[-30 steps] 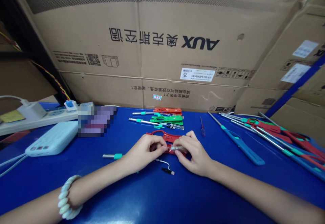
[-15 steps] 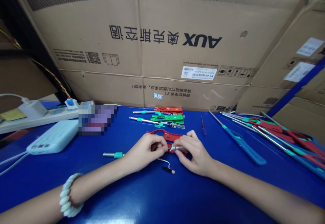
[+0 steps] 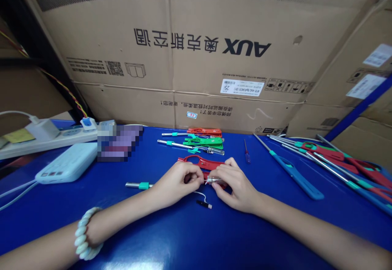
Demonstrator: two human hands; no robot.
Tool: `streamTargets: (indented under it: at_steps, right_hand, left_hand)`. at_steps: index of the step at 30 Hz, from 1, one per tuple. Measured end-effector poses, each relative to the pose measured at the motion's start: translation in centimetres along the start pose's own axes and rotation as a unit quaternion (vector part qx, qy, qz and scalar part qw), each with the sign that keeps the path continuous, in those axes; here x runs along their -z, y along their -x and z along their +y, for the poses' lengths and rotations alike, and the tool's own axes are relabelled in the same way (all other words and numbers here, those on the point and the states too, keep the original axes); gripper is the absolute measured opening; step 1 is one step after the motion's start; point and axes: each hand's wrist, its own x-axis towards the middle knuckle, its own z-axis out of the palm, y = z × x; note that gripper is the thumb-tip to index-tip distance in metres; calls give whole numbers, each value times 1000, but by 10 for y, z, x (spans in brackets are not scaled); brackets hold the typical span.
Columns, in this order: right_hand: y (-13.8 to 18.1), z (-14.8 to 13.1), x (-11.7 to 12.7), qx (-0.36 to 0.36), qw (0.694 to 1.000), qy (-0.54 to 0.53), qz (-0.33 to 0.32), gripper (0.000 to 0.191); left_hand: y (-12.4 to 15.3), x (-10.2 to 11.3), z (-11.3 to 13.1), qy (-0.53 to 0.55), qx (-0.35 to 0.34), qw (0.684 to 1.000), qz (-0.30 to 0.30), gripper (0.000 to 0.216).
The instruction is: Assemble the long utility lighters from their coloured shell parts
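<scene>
My right hand (image 3: pixel 235 184) pinches a small clear, metallic-looking cylinder (image 3: pixel 214 179), apparently the fuel tank of a long-necked lighter. Close beside its end, my left hand (image 3: pixel 180 178) is closed, thumb against fingers; what sits between them is hidden. Under the hands lies a red lighter casing half (image 3: pixel 206 175), mostly covered. Just behind it rests another red casing half (image 3: pixel 208 164) with a finger loop. A metal lighter tube with a green collar (image 3: pixel 143 185) sticks out left of my left hand. In front, a white wire leads to a small black part (image 3: pixel 203 204).
Opened red and green lighters (image 3: pixel 204 142) lie behind my hands. A small screwdriver (image 3: pixel 247 155) and a blue lighter (image 3: pixel 297 176) are to the right, near a pile of lighters (image 3: pixel 352 168). On the left are a power bank (image 3: pixel 67 164) and a power strip (image 3: pixel 70 133). Cardboard (image 3: pixel 196 70) stands behind.
The view has shifted slightly, so everything appears a little to the right. Both hands keep nearly the same pose, with the left fingers a touch nearer the cylinder's end.
</scene>
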Motion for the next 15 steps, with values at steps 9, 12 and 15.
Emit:
streamTargets:
  at_steps: [9,12,15]
  right_hand:
    - [-1,0,0,-1,1000,-6,-8,12]
    - [-1,0,0,1,1000,-7,-6,12]
    - [-2,-1,1,4,1000,-5,-7,12]
  left_hand:
    - [0,0,0,-5,-1,1000,-4,14]
    - [1,-1,-1,-5,4,1000,-8,14]
    - [1,-1,-1,-11,6,1000,-7,15]
